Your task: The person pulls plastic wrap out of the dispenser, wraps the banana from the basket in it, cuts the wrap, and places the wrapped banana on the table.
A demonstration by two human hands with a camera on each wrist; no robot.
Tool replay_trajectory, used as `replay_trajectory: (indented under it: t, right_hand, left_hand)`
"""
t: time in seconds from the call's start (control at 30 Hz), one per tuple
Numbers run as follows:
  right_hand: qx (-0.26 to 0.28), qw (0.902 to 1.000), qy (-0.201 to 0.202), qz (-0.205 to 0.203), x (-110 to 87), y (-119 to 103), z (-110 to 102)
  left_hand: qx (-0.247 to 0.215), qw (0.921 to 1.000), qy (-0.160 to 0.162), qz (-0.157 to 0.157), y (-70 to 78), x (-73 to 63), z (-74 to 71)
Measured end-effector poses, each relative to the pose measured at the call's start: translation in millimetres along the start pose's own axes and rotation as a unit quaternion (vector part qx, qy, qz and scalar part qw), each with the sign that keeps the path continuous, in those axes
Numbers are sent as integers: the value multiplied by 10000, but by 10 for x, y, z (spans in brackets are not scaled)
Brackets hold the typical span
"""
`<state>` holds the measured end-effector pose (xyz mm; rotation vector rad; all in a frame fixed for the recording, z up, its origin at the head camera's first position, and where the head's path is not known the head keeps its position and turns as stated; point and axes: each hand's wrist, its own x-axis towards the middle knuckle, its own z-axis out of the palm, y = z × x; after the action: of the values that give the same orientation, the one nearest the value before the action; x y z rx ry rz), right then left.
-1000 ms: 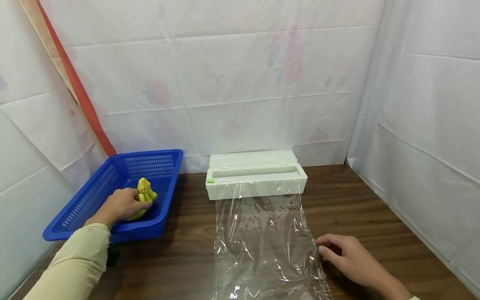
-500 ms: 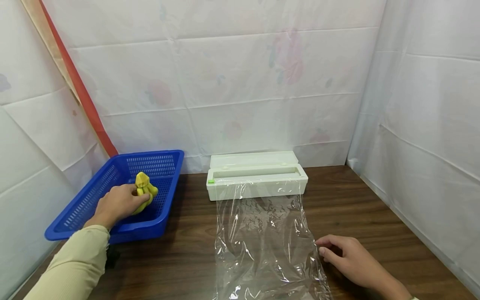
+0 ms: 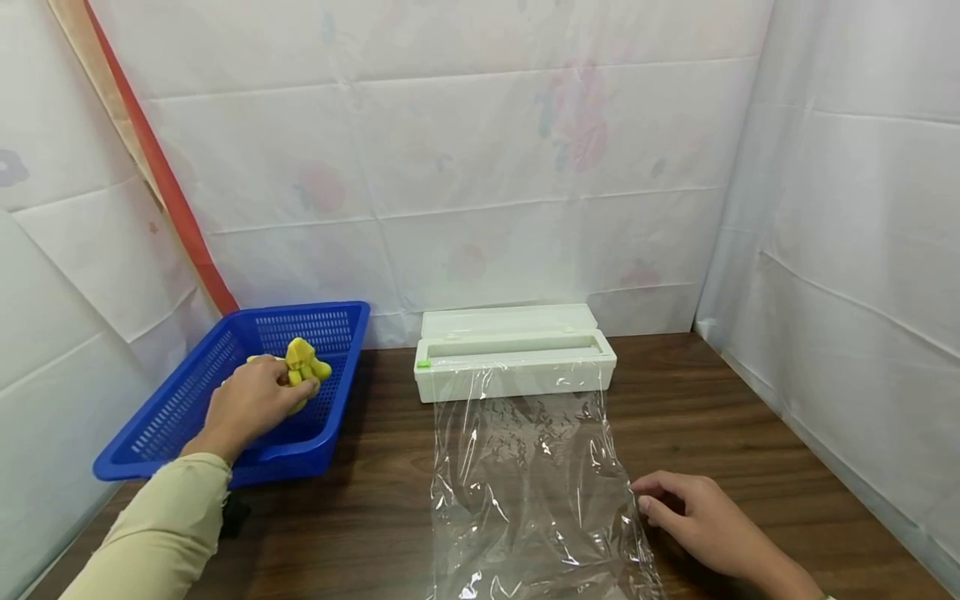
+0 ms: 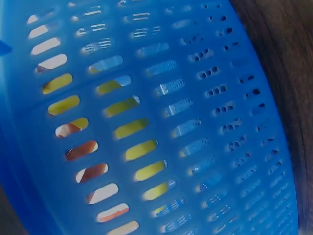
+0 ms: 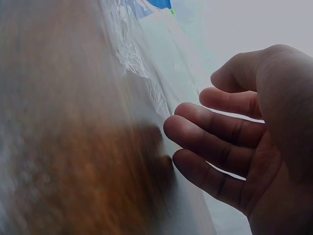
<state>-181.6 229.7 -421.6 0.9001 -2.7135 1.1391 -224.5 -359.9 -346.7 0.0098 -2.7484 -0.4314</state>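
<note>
In the head view my left hand grips a bunch of yellow bananas by its upper part, inside the blue plastic basket. Part of the bunch is hidden behind the hand. Through the slots of the basket wall, the left wrist view shows strips of yellow banana. My right hand lies by the right edge of a sheet of clear cling film, its fingertips at that edge. Its fingers are loosely bent and hold nothing in the right wrist view.
A white cling film dispenser stands at the back with its lid raised, and the film runs from it toward me over the brown wooden table. A small green slider sits at its left end. Pale sheeting hangs behind and at both sides.
My left hand has raised the bananas slightly and moved them to the right within the basket; the bunch has turned a little. The right hand and the film stay still.
</note>
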Motion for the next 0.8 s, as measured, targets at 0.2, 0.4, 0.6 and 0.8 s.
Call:
replay_trajectory:
  t: [0.2,0.4,0.6,0.8]
  right_hand:
    - [49,10000,34,-78,-1,8,-1]
    - [104,9999,-23,-12,1,-10,-24]
    - [186,9997,-130,122,-8,-15,-27]
    - [233,9996,-116,59,-7,-9,-22]
  left_hand:
    - [-88,9999,-94,-32,45,-13,-18]
    - [-280,9995,38,-106,109,-31,-47]
    - [-721,9965,373,-185,157,-81,-63]
    - [-1099,9924,106,-543,226,-116,-130]
